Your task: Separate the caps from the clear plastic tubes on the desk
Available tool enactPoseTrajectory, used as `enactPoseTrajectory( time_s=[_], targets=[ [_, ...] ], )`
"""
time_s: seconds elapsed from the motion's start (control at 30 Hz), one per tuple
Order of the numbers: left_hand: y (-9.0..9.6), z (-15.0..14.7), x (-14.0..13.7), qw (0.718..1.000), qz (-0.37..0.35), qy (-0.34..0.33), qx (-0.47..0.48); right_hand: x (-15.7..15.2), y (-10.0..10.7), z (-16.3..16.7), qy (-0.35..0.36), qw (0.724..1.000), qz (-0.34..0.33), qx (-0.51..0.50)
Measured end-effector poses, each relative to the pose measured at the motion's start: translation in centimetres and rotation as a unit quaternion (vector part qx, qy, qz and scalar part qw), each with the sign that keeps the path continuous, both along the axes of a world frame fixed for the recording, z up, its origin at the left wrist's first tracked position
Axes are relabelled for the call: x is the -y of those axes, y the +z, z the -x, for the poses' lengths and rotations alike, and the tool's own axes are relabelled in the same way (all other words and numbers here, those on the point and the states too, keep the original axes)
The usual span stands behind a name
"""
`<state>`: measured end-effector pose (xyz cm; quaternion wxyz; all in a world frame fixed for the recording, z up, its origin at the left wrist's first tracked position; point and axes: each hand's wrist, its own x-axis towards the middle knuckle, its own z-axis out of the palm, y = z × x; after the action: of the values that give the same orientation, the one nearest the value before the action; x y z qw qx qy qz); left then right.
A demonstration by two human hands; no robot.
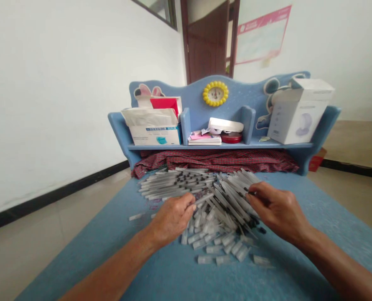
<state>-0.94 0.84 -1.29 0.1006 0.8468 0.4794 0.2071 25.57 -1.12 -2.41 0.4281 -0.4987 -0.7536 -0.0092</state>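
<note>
My left hand (176,212) pinches a translucent pen barrel (205,198) between thumb and fingertips, its free end pointing right. My right hand (275,207) is closed, with a small black pen part (251,193) at its fingertips; its exact shape is blurred. Between the hands lies a heap of short clear pen caps (209,225). Behind my left hand are stacked several translucent pens (164,184) with black ends. Another bundle of pen barrels (233,196) lies slanted beside my right hand, with loose black pieces (261,230) near its lower end.
The blue table (148,267) has a raised back shelf (220,146) carrying a mask box (154,133), a white box (299,113), papers and a red round tin (231,138). A checked cloth (217,160) lies under the shelf. Loose caps (136,216) lie at the left.
</note>
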Motion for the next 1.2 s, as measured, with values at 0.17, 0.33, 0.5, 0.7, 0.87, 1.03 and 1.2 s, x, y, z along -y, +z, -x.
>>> enactPoseTrajectory(
  time_s=[0.17, 0.33, 0.5, 0.7, 0.87, 1.03, 1.2],
  targets=[
    [-0.2, -0.4, 0.5, 1.0, 0.005, -0.027, -0.006, -1.4, -1.2, 0.3, -0.042, 0.99, 0.103, 0.083],
    [-0.3, -0.9, 1.1, 0.998, 0.005, -0.066, 0.006, -1.9, -1.8, 0.8, -0.081, 0.983, 0.111, 0.125],
    [-0.3, -1.2, 1.8, 0.994, 0.01, -0.107, 0.008, -0.7, -0.9, 0.8, 0.018, 0.996, 0.069, 0.051],
    [-0.4, -1.8, 2.7, 0.987, -0.006, -0.158, -0.005, 1.7, 0.5, 2.3, 0.211, 0.955, 0.054, 0.203],
    [1.6, -1.5, 3.1, 0.981, 0.028, -0.181, -0.056, 2.0, 1.1, 1.9, 0.212, 0.949, 0.061, 0.223],
    [5.0, -0.6, 4.0, 0.976, 0.091, -0.153, -0.127, 2.5, 3.1, 1.0, 0.219, 0.947, 0.095, 0.216],
    [7.7, 0.2, 7.0, 0.968, 0.136, -0.167, -0.128, 5.9, 6.3, 1.2, 0.238, 0.929, 0.127, 0.251]
  ],
)
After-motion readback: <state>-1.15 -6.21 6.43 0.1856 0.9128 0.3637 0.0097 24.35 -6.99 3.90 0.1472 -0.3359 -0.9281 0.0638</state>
